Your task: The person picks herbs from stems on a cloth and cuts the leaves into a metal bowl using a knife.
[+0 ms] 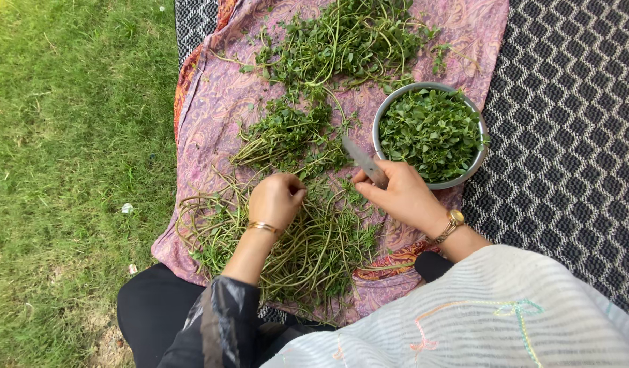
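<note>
From the head camera, looking down, the person is sitting over a pink patterned cloth and working through leafy green stems. The left hand is closed in a fist, pinching a few of the green stems that are lying just in front of it. The right hand is gripping a knife, with the blade pointing up and left toward those same stems. Just past the right hand, a metal bowl is sitting full of picked leaves. Under and between both hands, a heap of bare stems is lying on the cloth.

It looks like the leaves are being cut from the stems. The next move seems to need the blade brought close to the pinched stems, kept clear of the left fingers.

The left fingertips are tucked under, so exactly what they are pinching is hard to see. The knife handle is hiding inside the right hand. The far pile of greens is being cut off at the top edge.
</note>
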